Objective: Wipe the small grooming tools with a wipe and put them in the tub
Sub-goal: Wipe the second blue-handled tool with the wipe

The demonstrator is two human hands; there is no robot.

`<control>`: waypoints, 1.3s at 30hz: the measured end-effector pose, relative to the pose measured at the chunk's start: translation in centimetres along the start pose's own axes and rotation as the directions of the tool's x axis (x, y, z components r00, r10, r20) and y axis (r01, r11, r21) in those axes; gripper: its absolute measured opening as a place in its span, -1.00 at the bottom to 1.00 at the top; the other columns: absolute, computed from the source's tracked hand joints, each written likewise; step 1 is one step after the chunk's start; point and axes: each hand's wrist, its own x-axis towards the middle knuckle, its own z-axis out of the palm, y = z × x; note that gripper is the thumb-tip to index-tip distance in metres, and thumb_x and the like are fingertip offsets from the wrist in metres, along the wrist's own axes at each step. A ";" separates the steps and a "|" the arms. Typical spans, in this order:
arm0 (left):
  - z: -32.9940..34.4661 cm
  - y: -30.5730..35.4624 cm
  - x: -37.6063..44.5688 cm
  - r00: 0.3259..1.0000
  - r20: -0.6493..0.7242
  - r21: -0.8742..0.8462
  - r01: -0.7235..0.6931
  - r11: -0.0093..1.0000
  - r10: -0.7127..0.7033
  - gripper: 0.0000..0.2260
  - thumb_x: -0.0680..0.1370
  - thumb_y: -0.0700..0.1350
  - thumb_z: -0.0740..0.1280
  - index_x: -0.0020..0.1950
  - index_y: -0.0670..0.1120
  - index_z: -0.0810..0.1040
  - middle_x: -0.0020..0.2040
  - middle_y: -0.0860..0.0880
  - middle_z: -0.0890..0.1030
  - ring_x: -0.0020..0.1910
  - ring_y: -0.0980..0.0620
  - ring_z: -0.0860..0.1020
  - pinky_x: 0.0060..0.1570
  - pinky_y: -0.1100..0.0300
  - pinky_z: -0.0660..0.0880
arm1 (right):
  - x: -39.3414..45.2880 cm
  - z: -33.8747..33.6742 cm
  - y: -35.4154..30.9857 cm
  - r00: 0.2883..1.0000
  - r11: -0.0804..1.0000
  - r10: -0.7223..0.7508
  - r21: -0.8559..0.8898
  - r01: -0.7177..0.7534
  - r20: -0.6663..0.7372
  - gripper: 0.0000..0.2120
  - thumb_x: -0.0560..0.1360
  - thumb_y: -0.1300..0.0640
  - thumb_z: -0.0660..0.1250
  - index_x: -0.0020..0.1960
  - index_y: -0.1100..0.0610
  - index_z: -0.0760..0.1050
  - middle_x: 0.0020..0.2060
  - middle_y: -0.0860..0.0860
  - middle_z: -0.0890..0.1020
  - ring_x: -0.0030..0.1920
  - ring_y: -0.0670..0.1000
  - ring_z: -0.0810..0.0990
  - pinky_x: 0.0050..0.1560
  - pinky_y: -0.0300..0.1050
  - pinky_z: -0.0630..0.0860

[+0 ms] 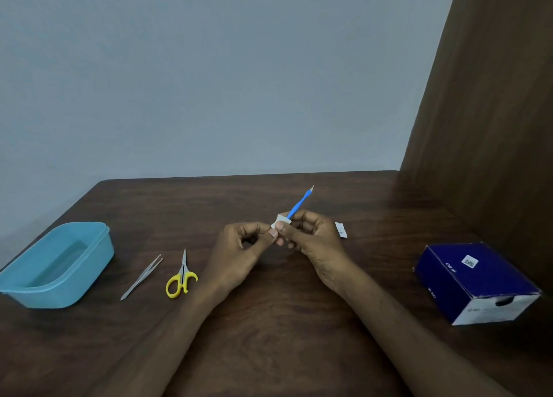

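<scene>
Head: tub seemingly empty; tweezers, scissors beside.

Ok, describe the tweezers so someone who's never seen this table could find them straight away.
Start at the blue tub on the left side of the wooden table. Just to its right lie two tools side by side: the tweezers come first, then the scissors. The tweezers are the plain, slim, all-metal strip lying at a slant, with no yellow handles.

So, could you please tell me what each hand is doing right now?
Left hand: pinches the white wipe.
Right hand: grips the blue tool.
</scene>
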 end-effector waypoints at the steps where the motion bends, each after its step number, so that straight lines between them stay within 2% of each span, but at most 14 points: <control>1: 0.0 0.0 0.0 1.000 -0.004 0.004 -0.004 1.000 0.004 -0.81 0.67 -0.10 0.42 -0.10 -0.03 0.78 -0.11 0.02 0.79 -0.01 0.00 0.74 0.14 -0.01 0.59 | 0.0 0.0 0.0 1.000 1.000 -0.006 -0.004 0.006 -0.001 -0.90 0.54 0.18 0.54 0.05 0.16 0.73 -0.17 0.15 0.75 -0.23 -0.02 0.64 -0.19 -0.19 0.51; 4: 0.0 -0.3 0.1 0.999 -0.028 0.029 -0.017 0.999 0.018 -0.82 0.66 -0.06 0.44 -0.12 0.01 0.77 -0.13 0.04 0.78 -0.06 -0.04 0.74 0.11 -0.15 0.61 | -0.1 0.2 -0.3 0.999 1.000 -0.028 -0.015 0.028 -0.024 -0.86 0.62 0.11 0.46 -0.01 0.16 0.74 -0.25 0.16 0.72 -0.29 -0.06 0.57 -0.23 -0.19 0.49; 6: 0.0 -0.5 0.2 0.999 -0.030 0.059 -0.040 0.997 0.042 -0.81 0.66 -0.05 0.44 -0.13 0.00 0.75 -0.14 0.03 0.77 -0.10 -0.08 0.72 0.05 -0.18 0.60 | -0.1 0.3 -0.6 0.997 0.999 -0.043 -0.023 0.042 -0.057 -0.79 0.64 0.08 0.43 0.00 0.21 0.74 -0.23 0.12 0.74 -0.31 -0.07 0.56 -0.25 -0.19 0.49; 11: 0.1 -0.2 0.1 0.998 -0.013 0.079 -0.057 0.995 0.058 -0.81 0.67 -0.11 0.43 -0.13 -0.02 0.74 -0.13 0.05 0.77 -0.09 0.05 0.71 0.04 0.01 0.59 | -0.1 0.0 -1.6 0.988 0.997 -0.047 0.056 0.055 -0.146 -0.70 0.69 0.01 0.34 -0.03 0.17 0.74 -0.03 0.10 0.80 -0.31 -0.04 0.55 -0.25 -0.15 0.51; 14: 0.1 -0.3 0.1 1.000 0.006 0.070 -0.023 0.997 0.022 -0.81 0.68 -0.10 0.41 -0.11 0.00 0.73 -0.13 0.04 0.76 -0.11 -0.02 0.68 -0.03 0.00 0.55 | 0.1 -0.3 -1.8 0.975 0.992 -0.038 0.108 0.062 -0.217 -0.76 0.65 0.04 0.39 0.00 0.17 0.75 -0.05 0.11 0.79 -0.33 -0.07 0.53 -0.25 -0.15 0.50; 17: 0.0 -0.4 0.1 1.000 0.016 0.070 -0.019 0.997 0.018 -0.80 0.69 -0.09 0.40 -0.11 0.01 0.72 -0.16 0.05 0.75 -0.21 0.13 0.59 -0.13 0.06 0.49 | 0.2 -0.4 -2.0 0.970 0.978 0.030 0.206 0.021 -0.241 -0.74 0.65 0.00 0.39 -0.07 0.12 0.76 -0.09 0.12 0.79 -0.37 -0.06 0.53 -0.29 -0.16 0.47; 19: 0.0 -0.4 0.1 1.000 0.019 0.073 -0.020 0.997 0.019 -0.80 0.69 -0.09 0.40 -0.12 0.02 0.71 -0.18 0.05 0.74 -0.24 0.15 0.55 -0.17 0.05 0.48 | 0.3 -0.5 -2.1 0.968 0.971 0.066 0.237 -0.007 -0.242 -0.66 0.65 -0.05 0.36 -0.14 0.11 0.77 -0.11 0.13 0.79 -0.39 -0.06 0.53 -0.30 -0.16 0.46; 22: 0.1 -0.2 0.1 1.000 0.008 0.105 -0.025 0.994 0.024 -0.80 0.69 -0.09 0.40 -0.12 0.02 0.71 -0.17 0.06 0.74 -0.25 0.17 0.56 -0.19 0.03 0.51 | 0.4 -0.5 -2.1 0.967 0.982 0.045 0.187 0.003 -0.253 -0.71 0.65 0.00 0.39 -0.07 0.17 0.75 -0.10 0.12 0.79 -0.40 -0.07 0.51 -0.30 -0.15 0.44; 26: 0.0 -0.1 0.1 0.999 -0.036 0.145 -0.016 0.989 0.022 -0.80 0.67 -0.09 0.42 -0.15 0.03 0.71 -0.18 0.10 0.74 -0.26 0.20 0.58 -0.17 0.14 0.49 | 0.1 -0.6 -1.8 0.973 0.994 0.006 0.112 0.020 -0.231 -0.85 0.61 0.11 0.45 -0.02 0.16 0.76 -0.07 0.09 0.79 -0.37 -0.07 0.49 -0.30 -0.15 0.43; 29: 0.1 -0.1 0.2 0.999 -0.045 0.168 0.000 0.986 0.007 -0.80 0.67 -0.08 0.42 -0.14 0.05 0.71 -0.17 0.13 0.75 -0.22 0.16 0.63 -0.13 0.09 0.53 | 0.3 -0.8 -2.1 0.969 0.991 0.035 0.132 -0.002 -0.245 -0.74 0.64 0.00 0.41 0.02 0.18 0.75 -0.04 0.12 0.80 -0.39 -0.07 0.50 -0.33 -0.16 0.40; 32: 0.3 0.0 0.2 0.999 -0.044 0.186 0.005 0.983 0.003 -0.80 0.67 -0.10 0.42 -0.14 0.08 0.71 -0.17 0.15 0.75 -0.20 0.13 0.66 -0.16 0.18 0.52 | 0.7 -1.0 -2.0 0.960 0.987 0.071 0.160 -0.028 -0.272 -0.62 0.66 -0.06 0.35 0.02 0.24 0.73 -0.04 0.15 0.79 -0.41 -0.07 0.50 -0.35 -0.17 0.39; 36: 0.5 0.2 0.4 0.998 -0.052 0.177 0.034 0.984 -0.025 -0.80 0.67 -0.11 0.42 -0.13 0.06 0.71 -0.18 0.14 0.75 -0.22 0.18 0.66 -0.26 0.38 0.42 | 0.7 -1.1 -1.8 0.966 0.994 0.032 0.113 -0.003 -0.256 -0.81 0.63 0.05 0.42 0.07 0.10 0.77 0.00 0.10 0.79 -0.36 -0.08 0.48 -0.33 -0.18 0.41; 39: 0.5 0.3 0.4 0.997 -0.053 0.140 0.069 0.988 -0.062 -0.79 0.68 -0.11 0.39 -0.13 0.05 0.71 -0.19 0.13 0.74 -0.24 0.20 0.63 -0.26 0.37 0.44 | 0.5 -0.9 -1.7 0.976 0.996 0.033 0.092 -0.014 -0.213 -0.85 0.58 0.13 0.48 0.11 0.12 0.76 0.04 -0.01 0.79 -0.35 -0.10 0.47 -0.31 -0.18 0.42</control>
